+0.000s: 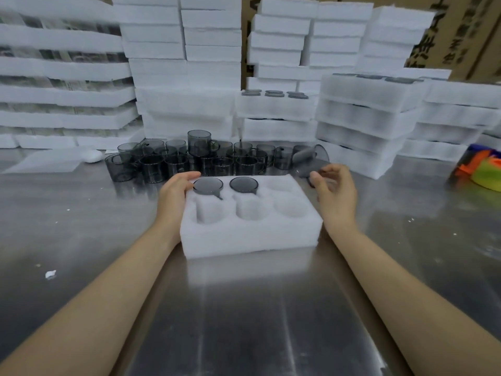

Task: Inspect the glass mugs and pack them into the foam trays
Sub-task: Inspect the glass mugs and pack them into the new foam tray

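Note:
A white foam tray (252, 234) with six round pockets lies on the steel table in front of me. Two smoky grey glass mugs sit in its back row, one in the back-left pocket (208, 185) and one in the back-middle pocket (243, 184). The other pockets are empty. My left hand (176, 191) grips the tray's back-left corner, thumb on top beside the first mug. My right hand (336, 188) holds a tilted, blurred glass mug (309, 158) just past the tray's back-right corner. Several loose mugs (189, 158) stand in a cluster behind the tray.
Tall stacks of foam trays (363, 126) wall off the back and right of the table, some filled with mugs. A flat foam sheet (48, 160) and a small white object (92, 155) lie at the left. A colourful bag (482, 169) sits at the right edge. Cardboard boxes stand behind.

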`<state>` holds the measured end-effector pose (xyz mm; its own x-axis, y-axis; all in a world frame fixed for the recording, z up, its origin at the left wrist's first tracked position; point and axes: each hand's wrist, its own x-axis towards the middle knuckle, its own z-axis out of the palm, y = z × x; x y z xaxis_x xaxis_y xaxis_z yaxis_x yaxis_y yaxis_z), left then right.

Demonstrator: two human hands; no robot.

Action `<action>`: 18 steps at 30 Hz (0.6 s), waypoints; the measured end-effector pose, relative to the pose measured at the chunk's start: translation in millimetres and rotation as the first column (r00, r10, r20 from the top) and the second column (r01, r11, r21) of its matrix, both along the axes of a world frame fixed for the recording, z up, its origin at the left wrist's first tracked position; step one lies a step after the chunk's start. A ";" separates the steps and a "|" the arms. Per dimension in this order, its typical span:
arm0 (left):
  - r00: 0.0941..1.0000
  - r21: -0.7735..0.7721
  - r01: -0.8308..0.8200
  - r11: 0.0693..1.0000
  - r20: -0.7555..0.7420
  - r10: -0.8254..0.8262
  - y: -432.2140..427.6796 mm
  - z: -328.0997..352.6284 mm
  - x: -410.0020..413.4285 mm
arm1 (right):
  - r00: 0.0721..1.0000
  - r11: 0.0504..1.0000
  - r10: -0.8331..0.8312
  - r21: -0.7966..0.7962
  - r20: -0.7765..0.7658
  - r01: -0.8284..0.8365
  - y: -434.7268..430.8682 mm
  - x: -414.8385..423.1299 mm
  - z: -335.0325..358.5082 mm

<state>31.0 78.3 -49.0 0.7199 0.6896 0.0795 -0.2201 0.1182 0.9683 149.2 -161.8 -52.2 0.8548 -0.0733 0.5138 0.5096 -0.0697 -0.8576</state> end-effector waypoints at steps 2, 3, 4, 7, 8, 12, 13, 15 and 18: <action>1.000 0.015 0.002 1.000 0.001 -0.002 -0.3 -0.7 -1.2 | 0.990 0.994 0.028 -0.111 0.140 -0.012 2.3 -4.2 8.9; 1.000 0.015 0.006 1.000 0.002 -0.006 -0.4 -0.8 -1.5 | 0.973 0.982 0.036 -0.188 0.229 0.008 2.4 -5.2 12.0; 1.000 0.009 0.010 1.000 0.002 -0.010 -0.3 -0.8 -1.5 | 0.940 0.960 0.041 -0.275 0.340 0.057 1.9 -5.3 13.5; 1.000 -0.011 0.017 1.000 0.008 -0.017 0.0 -0.6 -0.9 | 0.751 0.837 0.031 -0.429 0.659 0.341 -0.3 -5.0 16.1; 1.000 -0.011 0.019 1.000 0.009 -0.019 0.1 -0.6 -0.7 | 0.693 0.802 0.025 -0.428 0.720 0.416 -0.4 -6.2 18.1; 1.000 0.009 0.022 1.000 0.008 -0.022 -0.7 -0.8 -1.0 | 0.583 0.743 0.039 -0.413 0.811 0.526 0.1 -13.2 25.4; 1.000 0.016 0.022 1.000 0.004 -0.022 -0.8 -0.6 -1.1 | 0.582 0.738 0.039 -0.416 0.812 0.531 -0.5 -14.8 26.5; 1.000 0.024 0.022 0.999 -0.003 -0.022 -0.8 -0.6 -1.1 | 0.597 0.735 0.045 -0.431 0.801 0.523 -1.5 -16.9 28.9; 1.000 0.015 0.021 1.000 0.000 -0.021 -0.7 -0.8 -0.8 | 0.630 0.731 0.073 -0.471 0.773 0.494 -1.3 -18.8 31.5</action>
<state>30.2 77.7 -49.8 0.7340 0.6732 0.0896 -0.2178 0.1084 0.9700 130.3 -163.0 -20.7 0.1946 0.3574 0.9134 0.8005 -0.5961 0.0627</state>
